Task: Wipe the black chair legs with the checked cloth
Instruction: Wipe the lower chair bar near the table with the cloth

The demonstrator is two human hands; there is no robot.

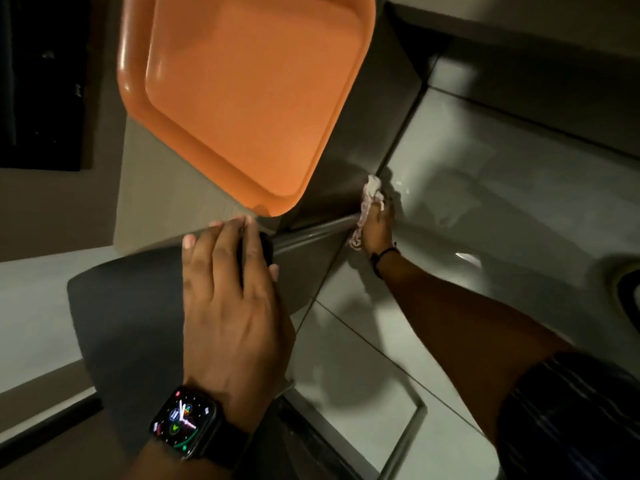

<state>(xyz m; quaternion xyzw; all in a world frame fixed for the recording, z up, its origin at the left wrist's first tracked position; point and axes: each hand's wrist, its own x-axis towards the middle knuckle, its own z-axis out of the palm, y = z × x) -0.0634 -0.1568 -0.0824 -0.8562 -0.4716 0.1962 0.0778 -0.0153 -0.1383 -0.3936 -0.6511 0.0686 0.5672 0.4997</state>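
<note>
A chair with a dark grey seat [124, 306] is tipped, and one long leg [311, 232] runs from the seat out to the right. My left hand [228, 289], with a smartwatch on the wrist, grips the seat edge where the leg joins. My right hand [377, 226] is far out along the leg, closed on the pale checked cloth [369, 195], which is bunched around the leg near its end. Blur hides the cloth's pattern. Another leg [412, 434] shows low in the view.
An orange plastic chair seat [242, 91] hangs close above the grey chair. The floor is pale glossy tiles [485, 188]. A grey cabinet side [166, 188] stands behind, a dark opening [41, 81] at the far left, a shoe [627, 289] at the right edge.
</note>
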